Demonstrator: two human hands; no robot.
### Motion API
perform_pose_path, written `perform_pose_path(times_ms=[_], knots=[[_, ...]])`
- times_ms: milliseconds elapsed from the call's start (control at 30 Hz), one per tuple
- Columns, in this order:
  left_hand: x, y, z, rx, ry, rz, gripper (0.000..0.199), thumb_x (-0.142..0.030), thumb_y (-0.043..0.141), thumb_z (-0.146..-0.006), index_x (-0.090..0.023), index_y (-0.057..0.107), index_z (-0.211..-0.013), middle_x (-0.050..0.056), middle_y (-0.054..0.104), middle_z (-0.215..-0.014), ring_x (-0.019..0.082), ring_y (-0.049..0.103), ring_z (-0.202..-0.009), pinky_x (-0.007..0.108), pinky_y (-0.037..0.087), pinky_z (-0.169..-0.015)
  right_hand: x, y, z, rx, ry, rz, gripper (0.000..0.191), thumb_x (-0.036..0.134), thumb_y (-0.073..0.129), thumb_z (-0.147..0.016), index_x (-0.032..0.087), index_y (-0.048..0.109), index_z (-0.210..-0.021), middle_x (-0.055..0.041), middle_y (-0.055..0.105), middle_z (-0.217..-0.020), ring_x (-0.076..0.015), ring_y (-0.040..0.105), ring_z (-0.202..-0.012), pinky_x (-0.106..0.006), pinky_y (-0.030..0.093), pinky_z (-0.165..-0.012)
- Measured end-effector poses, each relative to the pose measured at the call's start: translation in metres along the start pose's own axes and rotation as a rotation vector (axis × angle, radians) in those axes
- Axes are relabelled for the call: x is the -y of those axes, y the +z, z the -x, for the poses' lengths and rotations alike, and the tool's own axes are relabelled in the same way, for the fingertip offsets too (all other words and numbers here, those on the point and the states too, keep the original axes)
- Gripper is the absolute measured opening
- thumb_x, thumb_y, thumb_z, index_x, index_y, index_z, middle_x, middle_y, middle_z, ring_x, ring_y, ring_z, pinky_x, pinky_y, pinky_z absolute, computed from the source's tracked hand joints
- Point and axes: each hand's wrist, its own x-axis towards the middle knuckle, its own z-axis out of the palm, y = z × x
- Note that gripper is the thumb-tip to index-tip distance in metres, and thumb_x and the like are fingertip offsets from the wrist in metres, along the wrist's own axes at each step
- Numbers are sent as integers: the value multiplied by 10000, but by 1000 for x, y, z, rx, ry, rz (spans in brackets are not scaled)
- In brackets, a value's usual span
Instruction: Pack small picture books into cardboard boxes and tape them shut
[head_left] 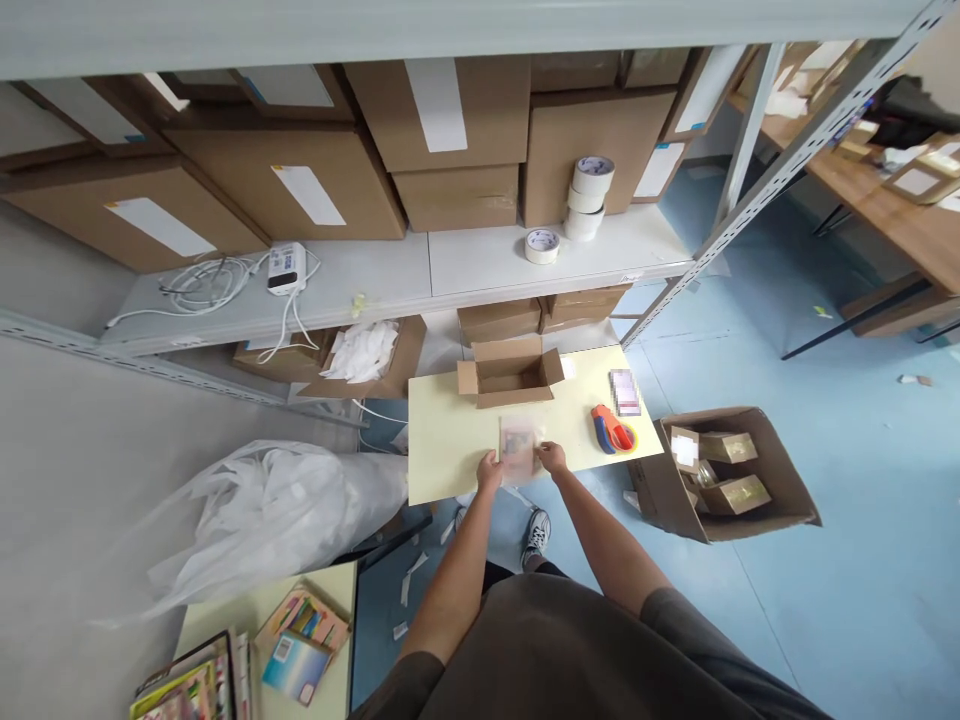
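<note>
A flat pinkish item in a translucent plastic wrap lies at the front of the pale yellow table. My left hand is closed on the left edge of the wrap. On the right edge, my right hand pinches the plastic between its fingers. Just behind the wrap stands a small cardboard box with its flaps open. An orange and blue tape dispenser rests to the right of my right hand, near a blurred pink and white stack.
A large carton holding several small taped boxes stands on the floor at right. The metal shelf behind bears cartons, tape rolls and a white power strip. A big plastic sack stands at left, by books.
</note>
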Motion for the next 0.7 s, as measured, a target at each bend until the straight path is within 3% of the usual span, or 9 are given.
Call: perform_pose_path(times_ms=[100,200,300,433,567,700], knots=[[-1,1,-1,35,69,32,496,-165,683,-815,-211,732,-1307,129,753,-1307,255,702,-1208,327,525,-1006,7,8,0,-13,0,23,214,354,732,-780,214,817,-917,-80,826,-896,-260,781,-906,-276,545,-758],[-4,5,7,87,209,-21,519,-140,743,-774,-251,763,-1281,116,651,-1482,297,616,-1333,378,471,-1113,10,12,4,-49,4,42,201,382,705,-819,215,802,-873,-96,824,-934,-260,777,-928,-275,538,-765],[-7,12,17,143,303,-153,479,-142,779,-764,-284,792,-1221,84,456,-1675,367,501,-1429,472,437,-1157,10,11,11,-94,-8,38,289,437,602,-904,218,787,-945,-89,817,-1036,-241,764,-1000,-274,545,-809],[-11,22,27,183,292,-269,489,-188,779,-803,-338,768,-1268,12,303,-1759,397,396,-1490,548,404,-1193,6,8,20,-136,-22,3,370,491,611,-912,216,753,-1114,-91,799,-1120,-234,755,-1009,-295,557,-850],[-9,26,25,185,318,-261,488,-158,732,-846,-324,757,-1304,26,310,-1754,409,404,-1488,564,402,-1203,2,8,22,-105,-35,24,411,365,719,-832,247,714,-1226,-55,790,-1063,-225,757,-946,-300,559,-836],[-2,22,13,143,331,-131,506,-108,682,-870,-232,727,-1358,122,395,-1704,385,461,-1466,490,404,-1202,0,9,17,-121,-26,51,526,219,705,-794,237,668,-1319,-32,782,-885,-228,746,-882,-283,531,-777]])
